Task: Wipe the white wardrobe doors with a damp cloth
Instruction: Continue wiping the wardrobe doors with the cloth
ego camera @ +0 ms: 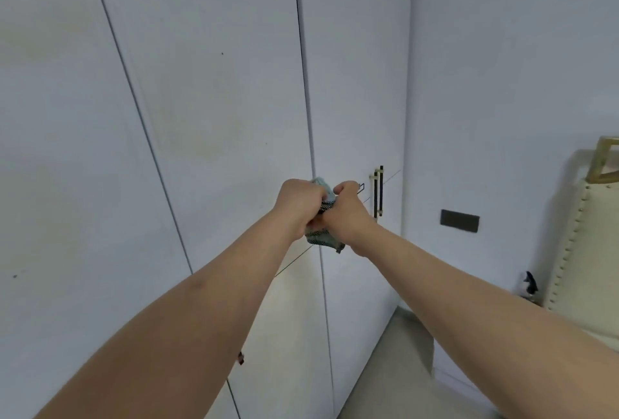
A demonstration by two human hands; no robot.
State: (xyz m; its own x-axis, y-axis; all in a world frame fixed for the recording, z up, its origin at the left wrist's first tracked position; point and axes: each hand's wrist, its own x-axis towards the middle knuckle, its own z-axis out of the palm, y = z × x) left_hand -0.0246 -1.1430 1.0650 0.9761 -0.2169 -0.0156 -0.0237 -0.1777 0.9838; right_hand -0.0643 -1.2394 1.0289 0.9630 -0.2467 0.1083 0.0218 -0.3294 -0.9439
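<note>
White wardrobe doors [217, 100] fill the view ahead, split by dark vertical seams. Both my arms reach forward in front of them. My left hand [296, 207] and my right hand [346, 214] are curled together around a bunched teal cloth [323, 239] with a dark patterned side. Bits of the cloth stick out above and below my fists. The cloth is held in the air, a little in front of the door seam, and most of it is hidden by my fingers.
A dark and brass bar handle [378, 191] sits on the right door. A dark wall plate [459, 221] is on the side wall. A cream studded headboard [579, 244] stands at the right edge, with beige floor [402, 368] below.
</note>
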